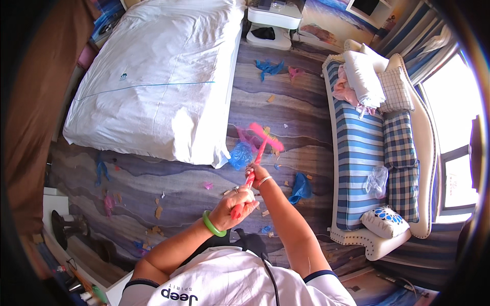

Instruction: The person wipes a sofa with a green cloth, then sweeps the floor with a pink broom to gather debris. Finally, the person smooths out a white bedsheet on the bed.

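A broom with a red handle and a pink head (264, 136) with yellowish bristles slants away from me over the floor. My left hand (232, 206), with a green bangle at the wrist, is wrapped round the handle near its end. Farther along the handle, my right hand (259, 176), with a pale bracelet, is closed on it too. Beside the broom head, near the bed's corner, lie a crumpled blue plastic bag (241, 155) and a pink one. The broom head looks slightly blurred, and I cannot tell whether its bristles touch the floor.
A bed with a white cover (153, 61) stands at the left, and a striped sofa (352, 168) with pillows at the right. Scattered on the floor (301, 112) are several plastic bags, including a blue bag (301, 188), and brown scraps (158, 211). A white cabinet (275, 18) stands at the far wall.
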Tool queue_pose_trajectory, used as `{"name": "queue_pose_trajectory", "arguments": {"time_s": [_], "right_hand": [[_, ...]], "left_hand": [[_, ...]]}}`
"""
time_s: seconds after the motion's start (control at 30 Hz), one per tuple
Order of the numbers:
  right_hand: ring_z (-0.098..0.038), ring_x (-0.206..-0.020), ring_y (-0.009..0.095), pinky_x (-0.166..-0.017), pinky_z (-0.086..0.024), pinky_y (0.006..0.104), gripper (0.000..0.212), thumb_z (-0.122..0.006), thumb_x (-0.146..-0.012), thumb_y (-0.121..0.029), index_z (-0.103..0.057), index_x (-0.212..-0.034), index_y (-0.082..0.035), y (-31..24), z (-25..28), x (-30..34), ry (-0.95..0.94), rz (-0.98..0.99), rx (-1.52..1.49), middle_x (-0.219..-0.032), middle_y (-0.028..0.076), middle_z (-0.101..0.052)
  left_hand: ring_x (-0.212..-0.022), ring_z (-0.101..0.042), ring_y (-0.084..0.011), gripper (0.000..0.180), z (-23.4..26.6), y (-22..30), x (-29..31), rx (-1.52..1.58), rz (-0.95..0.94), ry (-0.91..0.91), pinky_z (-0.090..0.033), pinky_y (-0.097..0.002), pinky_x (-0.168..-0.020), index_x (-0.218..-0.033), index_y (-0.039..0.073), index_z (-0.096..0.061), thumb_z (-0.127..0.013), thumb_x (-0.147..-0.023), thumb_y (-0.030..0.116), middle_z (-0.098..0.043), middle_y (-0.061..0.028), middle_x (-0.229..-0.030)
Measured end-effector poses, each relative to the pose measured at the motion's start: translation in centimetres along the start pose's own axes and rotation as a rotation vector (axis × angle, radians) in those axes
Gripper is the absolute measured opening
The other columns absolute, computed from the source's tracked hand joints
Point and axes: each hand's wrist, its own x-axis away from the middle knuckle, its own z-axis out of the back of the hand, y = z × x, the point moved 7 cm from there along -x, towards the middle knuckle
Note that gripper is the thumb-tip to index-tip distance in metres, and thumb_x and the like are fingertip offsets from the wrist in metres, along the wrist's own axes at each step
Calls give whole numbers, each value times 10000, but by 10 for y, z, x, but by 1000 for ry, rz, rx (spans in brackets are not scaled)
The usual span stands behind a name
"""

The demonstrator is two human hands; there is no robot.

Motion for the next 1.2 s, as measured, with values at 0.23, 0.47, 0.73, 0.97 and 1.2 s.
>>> {"name": "queue_pose_trajectory", "arguments": {"time_s": [0.23,0.47,0.73,0.97,1.2], "right_hand": [[-406,-495,129,-494,-406,254,119,-473,-889,-58,-417,-784,-64,-32,-11,29,14,8,-79,-577,-10,-391],[-408,-470,103,-455,-391,227,255,-477,-862,-44,-379,-637,-116,-92,-10,-19,-15,-231,-337,-542,-27,-381],[-398,-472,60,-434,-394,198,202,-507,-902,-118,-430,-716,-98,-226,-92,-51,1,-68,-60,-592,-31,-389],[-438,-493,104,-472,-407,224,247,-425,-885,-65,-387,-646,-113,-263,-111,-70,-15,-271,-45,-553,-6,-419],[-455,-486,103,-478,-424,231,209,-486,-882,-112,-418,-683,-114,-360,-120,-54,-51,-167,-215,-536,-25,-428]], "left_hand": [[-745,-555,-246,230,14,11,-56,121,-101,-195,-456,-377,-749,-760,47,-469,-684,-753,-36,-538,-69,-789],[-680,-518,-268,244,2,-44,-143,172,15,-273,-409,-364,-637,-723,43,-438,-673,-769,-4,-502,-75,-739],[-811,-523,-291,242,11,-52,-256,15,-185,-189,-420,-419,-841,-771,50,-460,-696,-751,1,-506,-75,-829],[-681,-534,-239,242,13,-92,-359,-1,54,-59,-434,-325,-658,-729,47,-477,-715,-753,8,-528,-63,-712],[-618,-479,-206,355,-5,-63,-454,216,-71,-176,-384,-325,-601,-660,97,-428,-779,-707,100,-455,-31,-640]]}}
